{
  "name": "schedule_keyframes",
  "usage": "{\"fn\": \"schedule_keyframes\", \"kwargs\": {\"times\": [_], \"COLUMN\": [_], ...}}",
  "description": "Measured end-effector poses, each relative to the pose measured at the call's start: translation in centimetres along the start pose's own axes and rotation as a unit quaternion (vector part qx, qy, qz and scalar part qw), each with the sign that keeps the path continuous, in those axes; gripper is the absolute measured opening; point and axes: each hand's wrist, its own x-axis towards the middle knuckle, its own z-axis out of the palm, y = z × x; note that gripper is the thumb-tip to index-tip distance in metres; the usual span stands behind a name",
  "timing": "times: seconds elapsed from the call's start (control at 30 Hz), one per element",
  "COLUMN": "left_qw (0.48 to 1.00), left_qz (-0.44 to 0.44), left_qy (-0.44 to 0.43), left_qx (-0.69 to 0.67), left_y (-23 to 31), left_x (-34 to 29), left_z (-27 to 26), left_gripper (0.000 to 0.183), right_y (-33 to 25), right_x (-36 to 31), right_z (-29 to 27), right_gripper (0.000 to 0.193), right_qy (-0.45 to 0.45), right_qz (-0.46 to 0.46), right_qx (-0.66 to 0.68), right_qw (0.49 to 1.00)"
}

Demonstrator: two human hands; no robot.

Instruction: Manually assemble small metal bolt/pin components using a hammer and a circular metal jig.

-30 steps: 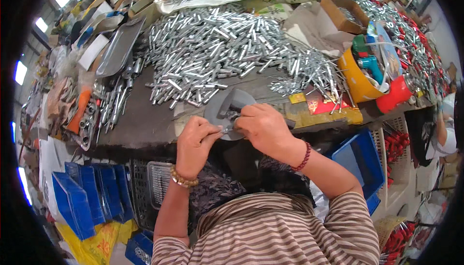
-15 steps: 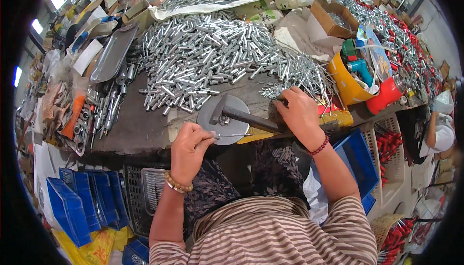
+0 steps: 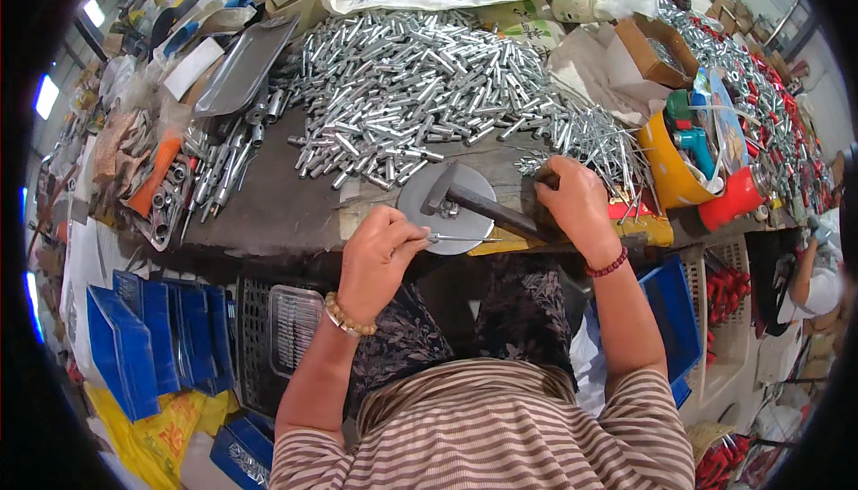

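Observation:
My left hand (image 3: pixel 382 258) is closed in a pinch on a thin metal rod (image 3: pixel 466 239), which points right across the near edge of a round grey metal plate (image 3: pixel 414 193). A hammer (image 3: pixel 496 213) lies with its head on that plate and its dark handle slanting toward my right hand (image 3: pixel 576 213). Small metal pieces (image 3: pixel 450 210) sit beside the hammer head. With its fingers curled together, my right hand is at the near edge of a pile of thin metal pins (image 3: pixel 594 142); whatever is between its fingertips is hidden.
A large heap of silver metal tubes (image 3: pixel 420 88) covers the bench behind the plate. At right stand a yellow container (image 3: pixel 666 164) and a red bottle (image 3: pixel 735 200). Tools and a grey tray (image 3: pixel 246 66) lie at left. Blue bins (image 3: pixel 121 351) are below the bench.
The view has shifted, so the bench appears farther right and a little higher. My left hand still pinches the rod at the plate; my right hand stays by the pins.

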Motion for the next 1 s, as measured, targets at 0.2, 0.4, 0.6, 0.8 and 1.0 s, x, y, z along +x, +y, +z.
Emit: {"fn": "schedule_keyframes", "kwargs": {"times": [0.2, 0.4, 0.6, 0.8, 1.0], "left_qw": [1.000, 0.998, 0.994, 0.993, 0.992], "left_qz": [0.023, 0.045, 0.069, 0.079, 0.082], "left_qy": [0.000, 0.008, 0.014, 0.020, 0.031], "left_qx": [0.021, 0.052, 0.084, 0.081, 0.088], "left_y": [-0.1, -0.4, -0.1, -0.6, -1.4], "left_x": [0.1, -0.1, 0.3, 0.5, -0.1], "left_z": [-0.1, -0.1, 0.0, 0.1, 0.0], "left_gripper": [0.016, 0.017, 0.015, 0.013, 0.013], "right_y": [-1.1, -4.0, -8.5, -9.3, -10.5], "right_x": [0.1, -1.1, -3.8, -3.8, -3.6], "right_z": [0.1, -0.5, 1.7, 3.9, 3.4], "right_gripper": [0.016, 0.015, 0.015, 0.037, 0.038], "right_qy": [0.017, 0.018, -0.018, -0.018, -0.058], "right_qz": [-0.105, -0.164, -0.215, -0.231, -0.271], "right_qx": [-0.091, 0.048, 0.285, 0.273, 0.150], "right_qw": [0.990, 0.985, 0.934, 0.934, 0.949]}}
